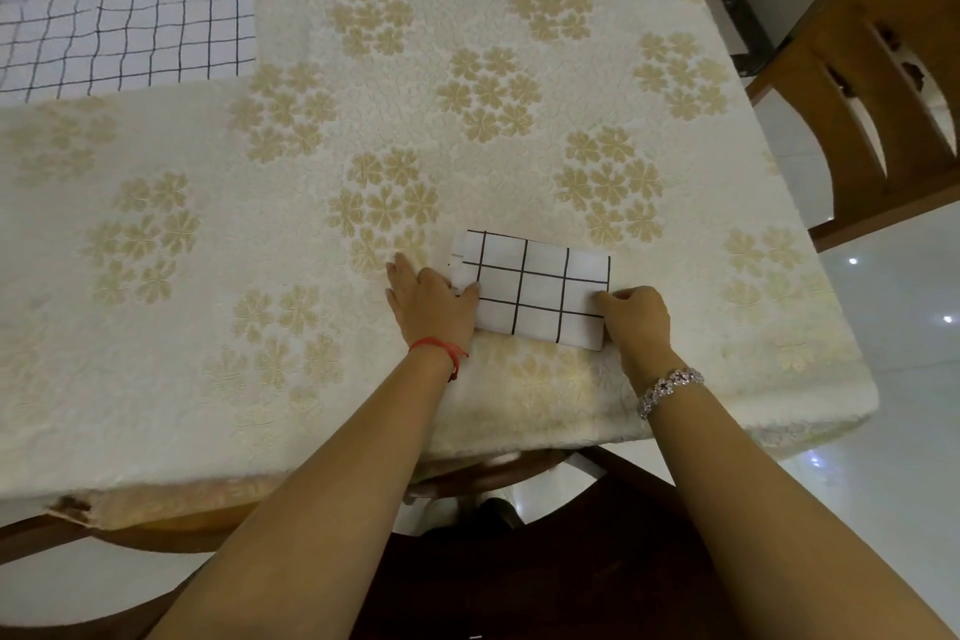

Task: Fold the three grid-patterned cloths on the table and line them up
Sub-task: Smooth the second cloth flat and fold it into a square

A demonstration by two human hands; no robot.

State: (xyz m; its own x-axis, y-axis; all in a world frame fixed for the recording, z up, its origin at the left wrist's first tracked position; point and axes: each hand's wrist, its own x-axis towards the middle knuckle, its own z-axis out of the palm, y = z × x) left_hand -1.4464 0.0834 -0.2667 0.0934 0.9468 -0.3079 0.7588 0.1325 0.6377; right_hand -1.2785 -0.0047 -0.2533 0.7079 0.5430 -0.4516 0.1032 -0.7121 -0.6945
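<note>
Folding of the first cloth (535, 288) looks finished: it lies near, right of centre on the worktop (467, 16), left grip (434, 309) pressed flat on its left edge, right grip (636, 322) pinching its right edge. A second cloth (124, 10) lies unfolded far left; the third is not in view.

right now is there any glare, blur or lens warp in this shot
Head view: wide-angle warp bows the table edges; small glare spots dot the glossy floor; the folded cloth between the left hand and right hand is crisp; the unfolded cloth farther off looks softer; shadows are faint.
</note>
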